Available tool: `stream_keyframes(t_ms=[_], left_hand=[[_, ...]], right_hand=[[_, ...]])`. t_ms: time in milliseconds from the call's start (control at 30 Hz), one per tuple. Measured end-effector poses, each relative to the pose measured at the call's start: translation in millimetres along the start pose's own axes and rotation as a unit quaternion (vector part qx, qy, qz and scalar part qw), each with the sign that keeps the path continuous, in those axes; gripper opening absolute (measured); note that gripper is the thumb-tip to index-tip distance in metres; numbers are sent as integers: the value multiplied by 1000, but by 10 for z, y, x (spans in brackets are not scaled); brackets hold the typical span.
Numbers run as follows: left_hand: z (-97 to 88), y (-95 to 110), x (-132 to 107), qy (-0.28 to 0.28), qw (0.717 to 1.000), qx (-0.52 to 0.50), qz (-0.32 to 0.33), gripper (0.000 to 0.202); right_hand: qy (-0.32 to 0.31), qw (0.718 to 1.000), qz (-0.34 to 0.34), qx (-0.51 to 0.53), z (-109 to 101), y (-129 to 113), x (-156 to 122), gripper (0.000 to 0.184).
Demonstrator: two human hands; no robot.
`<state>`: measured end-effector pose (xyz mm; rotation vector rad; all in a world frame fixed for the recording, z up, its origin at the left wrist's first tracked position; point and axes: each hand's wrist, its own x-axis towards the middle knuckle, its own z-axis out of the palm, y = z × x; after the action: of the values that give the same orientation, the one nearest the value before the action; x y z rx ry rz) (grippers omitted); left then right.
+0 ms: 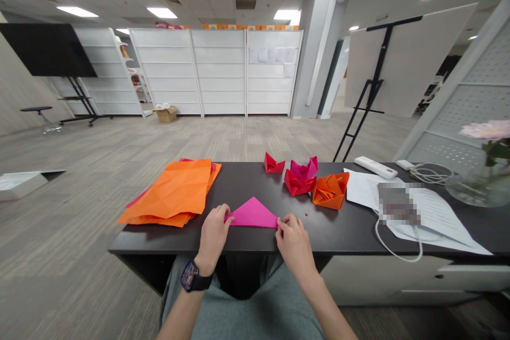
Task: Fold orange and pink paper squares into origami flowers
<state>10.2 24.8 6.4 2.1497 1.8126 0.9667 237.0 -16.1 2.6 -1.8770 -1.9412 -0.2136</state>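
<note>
A pink sheet of paper, folded into a triangle, lies on the black table right in front of me. My left hand, with a dark watch on its wrist, pinches the triangle's left corner. My right hand pinches its right corner. Both hands have fingers closed on the paper's lower edge, pressing it against the tabletop.
A stack of orange and red sheets lies to the left. Folded paper shapes sit behind: a small red one, a pink one, a red one, an orange one. White papers, a remote, cables and a flower vase are at right.
</note>
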Motion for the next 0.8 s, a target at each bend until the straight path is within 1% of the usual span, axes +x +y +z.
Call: stream_keyframes(t_ms=[67, 167, 267, 400, 500, 600, 633, 700, 767, 800], left_hand=[[-32, 79, -69, 3, 996, 80, 36, 15], [-54, 129, -186, -22, 972, 207, 113, 25], [-20, 96, -310, -43, 957, 237, 165, 33], [51, 40, -410, -25, 955, 245, 166, 37], [40, 53, -373, -26, 953, 260, 156, 38], [-20, 103, -301, -22, 952, 277, 128, 39], [-36, 123, -289, -26, 950, 282, 130, 38], [-46, 163, -300, -44, 944, 288, 154, 37], [-20, 197, -349, -56, 940, 287, 174, 36], [2, 210, -381, -53, 942, 284, 170, 36]], right_hand=[[-22, 999, -5, -37, -50, -36, -20, 25], [-43, 996, -12, -73, -109, -89, -47, 28], [-47, 995, -16, -92, -130, -120, -81, 31], [-39, 994, -21, -97, -119, -106, -114, 34], [-39, 994, -39, -92, -99, -44, -88, 33], [-51, 993, -75, -81, -71, 51, -32, 27], [-53, 992, -86, -80, -64, 79, -18, 26], [-49, 991, -98, -81, -57, 113, -12, 29], [-42, 990, -102, -85, -68, 107, -37, 32], [-41, 990, -103, -85, -77, 90, -56, 32]])
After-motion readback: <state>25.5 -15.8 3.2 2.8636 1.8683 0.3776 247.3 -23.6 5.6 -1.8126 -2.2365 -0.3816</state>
